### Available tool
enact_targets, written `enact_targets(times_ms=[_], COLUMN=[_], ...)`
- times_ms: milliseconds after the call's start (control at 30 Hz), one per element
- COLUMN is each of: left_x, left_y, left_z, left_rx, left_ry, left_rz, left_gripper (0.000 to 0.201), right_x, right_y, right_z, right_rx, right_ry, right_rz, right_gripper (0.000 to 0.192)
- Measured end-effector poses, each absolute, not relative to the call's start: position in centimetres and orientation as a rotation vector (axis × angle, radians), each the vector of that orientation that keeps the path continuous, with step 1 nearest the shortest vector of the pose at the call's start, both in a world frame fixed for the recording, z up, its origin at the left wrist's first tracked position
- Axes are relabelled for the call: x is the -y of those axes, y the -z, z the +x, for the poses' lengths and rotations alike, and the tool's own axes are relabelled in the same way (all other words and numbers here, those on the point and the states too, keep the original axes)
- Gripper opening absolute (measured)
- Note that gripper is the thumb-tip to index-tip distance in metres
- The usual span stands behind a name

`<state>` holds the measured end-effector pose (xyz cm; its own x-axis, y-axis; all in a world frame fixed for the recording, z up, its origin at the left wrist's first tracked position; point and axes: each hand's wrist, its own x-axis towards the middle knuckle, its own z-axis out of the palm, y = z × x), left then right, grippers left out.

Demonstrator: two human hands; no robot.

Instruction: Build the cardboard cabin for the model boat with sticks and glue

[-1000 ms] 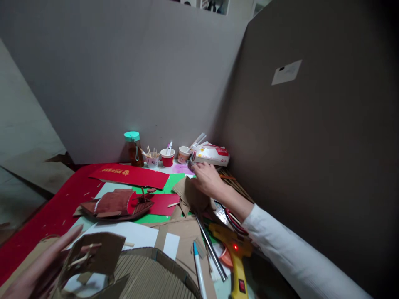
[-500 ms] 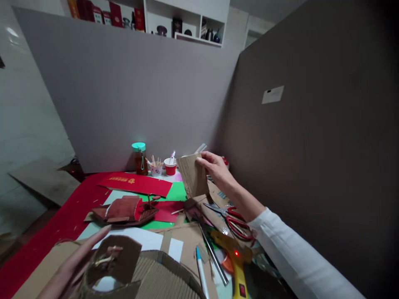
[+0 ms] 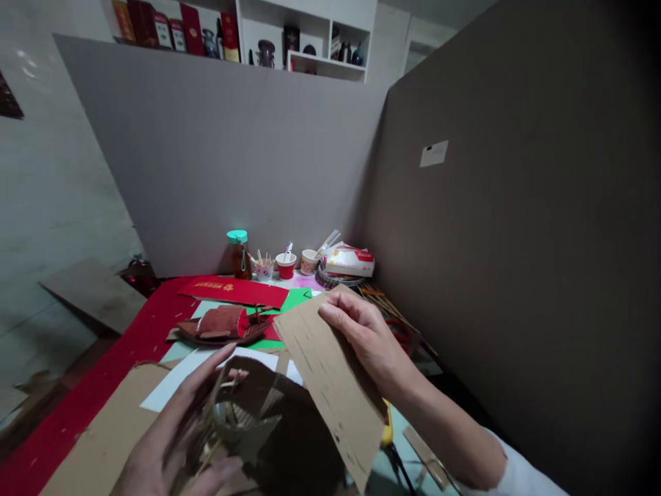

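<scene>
And here, front and centre, the flat cardboard piece point(image 3: 330, 389) is held up at a slant, its upper edge pinched by the right hand point(image 3: 365, 337), thumb laid on the streaked face, fingers tucked behind, the gap closed down to the card itself. Light stuff, by the look of it: stiff enough to stand out from a single grip, yet easily creased, with little slip to be expected; it is best taken by an edge, the middle left unpressed. Just to the left, the curved cardboard model point(image 3: 294, 427) is cupped by the left hand point(image 3: 170, 437), thumb and fingers parted wide with its rounded end held between them; how hard it is squeezed cannot be told. Its thin walls are judged the more fragile, so a loose, outside hold is advised. Beyond, the brown model boat point(image 3: 222, 325) is touched by neither hand.
</scene>
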<state>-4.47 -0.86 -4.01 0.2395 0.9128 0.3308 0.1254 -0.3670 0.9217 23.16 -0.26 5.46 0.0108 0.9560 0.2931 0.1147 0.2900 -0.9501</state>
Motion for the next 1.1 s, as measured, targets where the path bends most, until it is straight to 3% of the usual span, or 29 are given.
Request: enact_targets(times_ms=[167, 500, 733, 967, 1100], left_x=[1.9, 2.2, 2.9, 3.1, 2.9], left_y=[2.5, 2.5, 3.1, 2.3, 2.6], left_z=[-4.0, -3.7, -3.9, -3.3, -3.2], left_rx=[-0.968, -0.945, -1.097, -1.021, -1.009], left_ry=[-1.131, -1.047, -0.959, -1.042, -1.071], left_rz=[1.704, 1.843, 2.023, 2.2, 2.21], left_gripper=[0.077, 0.075, 0.072, 0.088, 0.076], right_x=[2.7, 4.2, 3.7, 3.6, 4.0], right_y=[-5.2, -4.3, -3.4, -2.6, -2.1], right_z=[23.2, 20.9, 20.2, 20.2, 19.9], right_rx=[1.544, 1.742, 1.769, 1.767, 1.785], right_ry=[-0.861, -0.693, -0.629, -0.627, -0.577], right_rz=[-1.077, -1.013, -1.013, -1.045, -1.034], right_gripper=[0.017, 0.005, 0.01, 0.008, 0.008])
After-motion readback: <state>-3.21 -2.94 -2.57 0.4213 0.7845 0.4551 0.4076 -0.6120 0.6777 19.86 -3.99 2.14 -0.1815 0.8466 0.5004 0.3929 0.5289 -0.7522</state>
